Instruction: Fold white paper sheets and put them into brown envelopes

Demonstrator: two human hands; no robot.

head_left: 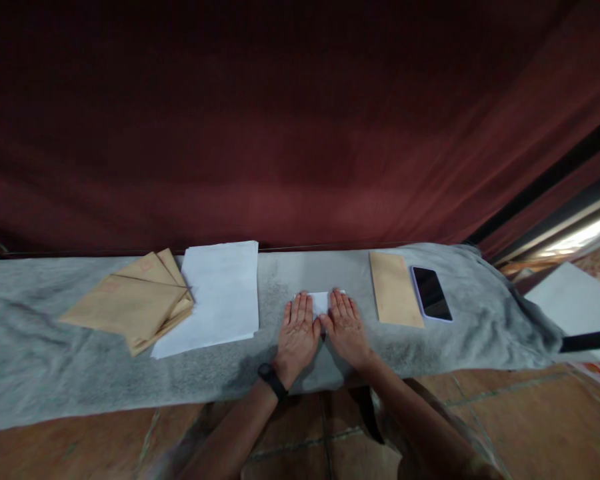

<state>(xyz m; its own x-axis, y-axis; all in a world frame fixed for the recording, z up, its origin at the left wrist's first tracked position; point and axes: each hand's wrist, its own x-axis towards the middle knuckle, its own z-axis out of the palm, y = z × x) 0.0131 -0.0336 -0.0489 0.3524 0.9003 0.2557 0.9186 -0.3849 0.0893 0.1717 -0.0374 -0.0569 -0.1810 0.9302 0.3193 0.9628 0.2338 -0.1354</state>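
Observation:
A small folded sheet of white paper (pixel 321 303) lies on the grey cloth in front of me, mostly covered by my hands. My left hand (pixel 299 333), with a dark band on its wrist, rests flat on the left part of the paper. On the right part lies my right hand (pixel 347 328), also flat, its fingers stretched forward. Both thumbs meet or nearly meet at the paper's near edge. Just right of my right hand is a single brown envelope (pixel 396 288).
A stack of white paper (pixel 223 293) lies to the left, with several brown envelopes (pixel 130 303) fanned over its edge. Beyond the single envelope is a phone (pixel 431 293) with a dark screen. Grey cloth (pixel 290 270) covers the narrow table; a dark red curtain (pixel 300 147) hangs behind it.

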